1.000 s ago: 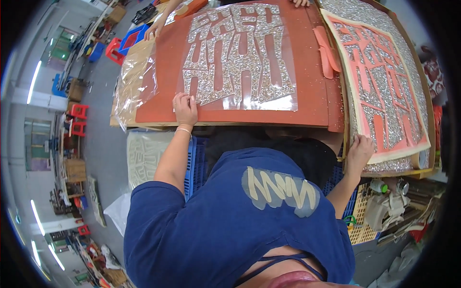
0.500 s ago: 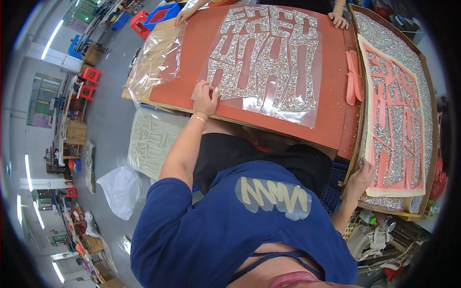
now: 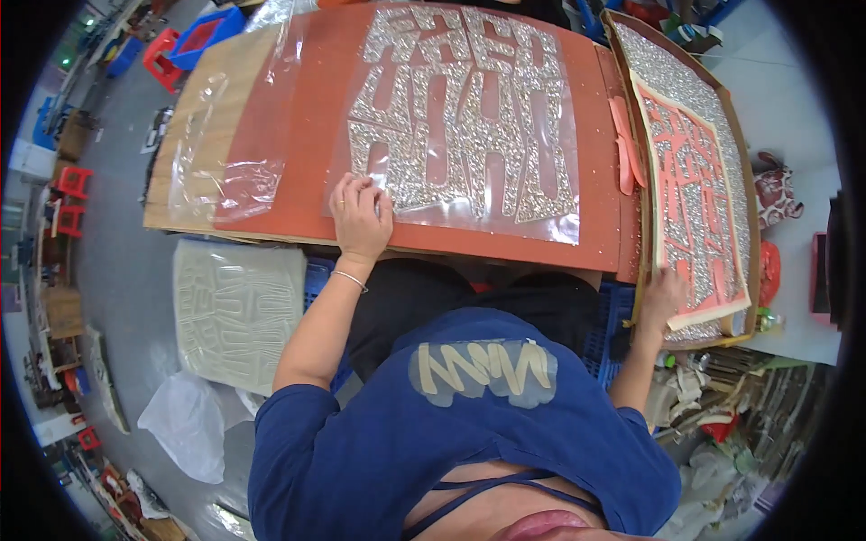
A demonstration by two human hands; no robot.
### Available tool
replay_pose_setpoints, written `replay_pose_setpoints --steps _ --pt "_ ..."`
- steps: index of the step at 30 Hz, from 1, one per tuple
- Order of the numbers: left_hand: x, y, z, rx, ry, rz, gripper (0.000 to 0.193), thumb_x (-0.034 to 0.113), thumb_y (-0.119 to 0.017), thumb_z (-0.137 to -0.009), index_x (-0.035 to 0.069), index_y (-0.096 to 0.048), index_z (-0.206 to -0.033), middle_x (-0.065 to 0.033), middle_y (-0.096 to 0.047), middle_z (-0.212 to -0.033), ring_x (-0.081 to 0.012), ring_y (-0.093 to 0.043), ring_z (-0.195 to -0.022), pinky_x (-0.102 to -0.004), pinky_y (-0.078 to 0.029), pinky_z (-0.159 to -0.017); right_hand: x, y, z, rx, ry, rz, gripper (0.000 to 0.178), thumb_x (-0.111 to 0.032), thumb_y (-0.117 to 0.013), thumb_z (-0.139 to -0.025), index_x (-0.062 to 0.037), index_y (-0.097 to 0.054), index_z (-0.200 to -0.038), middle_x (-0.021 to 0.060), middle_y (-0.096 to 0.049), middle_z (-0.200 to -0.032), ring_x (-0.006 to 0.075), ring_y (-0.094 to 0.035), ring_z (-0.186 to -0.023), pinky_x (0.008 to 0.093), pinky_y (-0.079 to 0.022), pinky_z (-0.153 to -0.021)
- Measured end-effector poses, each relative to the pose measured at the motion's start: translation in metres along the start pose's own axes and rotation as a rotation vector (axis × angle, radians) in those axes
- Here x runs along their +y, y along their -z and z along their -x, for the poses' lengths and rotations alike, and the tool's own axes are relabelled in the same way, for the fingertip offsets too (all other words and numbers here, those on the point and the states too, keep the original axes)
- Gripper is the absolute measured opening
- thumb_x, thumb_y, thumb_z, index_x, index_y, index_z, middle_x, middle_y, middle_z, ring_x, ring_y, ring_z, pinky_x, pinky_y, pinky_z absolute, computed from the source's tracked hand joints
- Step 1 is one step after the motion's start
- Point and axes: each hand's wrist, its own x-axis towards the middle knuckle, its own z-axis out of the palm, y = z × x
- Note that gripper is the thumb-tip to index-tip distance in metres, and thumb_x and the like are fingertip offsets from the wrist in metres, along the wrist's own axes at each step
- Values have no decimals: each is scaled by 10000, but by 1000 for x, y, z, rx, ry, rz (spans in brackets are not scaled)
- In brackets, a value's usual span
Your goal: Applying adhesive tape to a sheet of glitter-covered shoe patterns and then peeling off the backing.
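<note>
clear film sheet with glittery cut-out shapes lies flat on the red board before me | my left hand presses its near left corner, fingers together, flat | my right hand grips the near edge of the side tray, fingers curled on it

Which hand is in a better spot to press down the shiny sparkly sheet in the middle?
Left. The left hand already rests on the near corner of the clear sparkly sheet on the red board. The right hand is off to the side, at the tray with the pink sheet.
</note>
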Motion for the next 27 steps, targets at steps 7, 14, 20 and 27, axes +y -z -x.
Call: replay_pose_setpoints --steps 7,14,20,27 --pt "-6 1 -1 -16 11 78 129 182 -600 -823 55 -599 -846 -104 -553 -1057 -341 -452 -1146 -477 -333 -979 -244 -32 -21 -99 411 -805 90 -29 -644 -752 -38 -607 -833 121 -543 -777 305 -510 -774 399 -421 -702" --pt "-10 10 -3 -40 4 151 106 150 -609 -806 52 -587 -839 -127 -553 -1045 -346 -463 -1133 -478 -344 -970 -289 -46 -14 -70 527 -637 77 -65 -641 -764 -43 -608 -831 99 -544 -774 296 -504 -755 386 -406 -688" --pt "-19 11 -4 53 164 442 174 0 -605 -788 9 -547 -951 -153 -528 -1082 -307 -499 -1082 -366 -418 -915 -293 -29 4 -70 523 -420 187 -83 -617 -802 -29 -636 -980 93 -542 -845 277 -498 -817 413 -373 -743" --pt "-54 3 -3 169 712 1172 110 28 -548 -896 -28 -523 -987 -147 -521 -1143 -165 -532 -1071 -270 -449 -917 -255 -42 -9 -137 309 -843 129 -114 -678 -773 -28 -644 -862 91 -564 -907 274 -513 -863 383 -394 -783"
